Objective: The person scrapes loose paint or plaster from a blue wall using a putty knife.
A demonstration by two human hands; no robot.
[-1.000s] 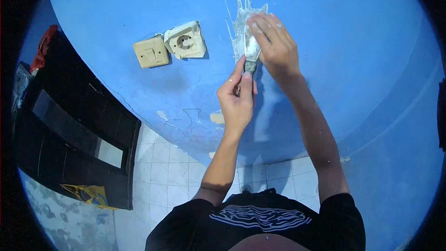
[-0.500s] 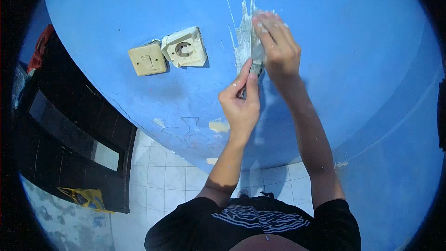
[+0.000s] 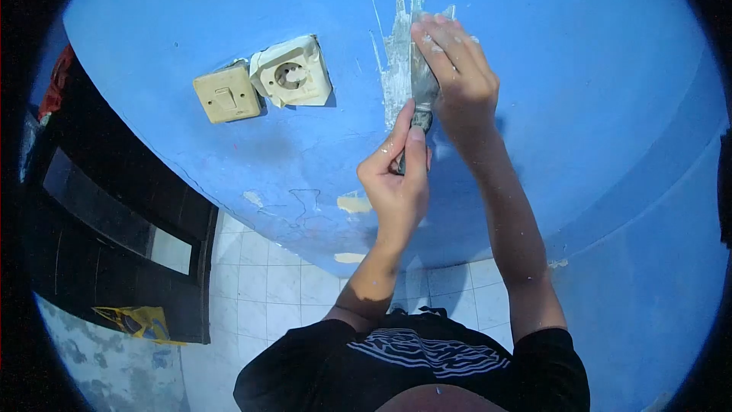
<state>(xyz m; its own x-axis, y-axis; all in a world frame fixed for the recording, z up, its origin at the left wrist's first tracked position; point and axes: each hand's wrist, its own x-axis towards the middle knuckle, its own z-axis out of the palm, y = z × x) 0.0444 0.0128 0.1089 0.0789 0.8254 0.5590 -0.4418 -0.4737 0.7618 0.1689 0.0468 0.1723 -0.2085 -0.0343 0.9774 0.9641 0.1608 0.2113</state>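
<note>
The left hand (image 3: pixel 400 172) grasps the dark handle (image 3: pixel 421 120) of a scraper (image 3: pixel 424 84), with the thumb and a finger along it. The right hand (image 3: pixel 461 61) is not clenched; its fingers lie extended over the thin, greyish metal blade, and white smears are on them. Whether its thumb holds the blade, I cannot tell. The scraper stands nearly upright against the painted blue wall (image 3: pixel 564 107), over the right part of a rough whitish patch (image 3: pixel 396 69) with streaky, jagged edges. To the left are a squarish, yellowed plastic switch (image 3: pixel 226 97) and, touching it, a paler socket (image 3: pixel 291 75) with a round recess and ragged paper-like covering. Lower, the paint is cracked, with cream bare spots (image 3: pixel 354 203). Below is a floor (image 3: pixel 282 282) of pale, veined tiles.

Compared with the first frame, the scraper and both hands have shifted to the right across the patch, so more of its streaked left side is visible.
</note>
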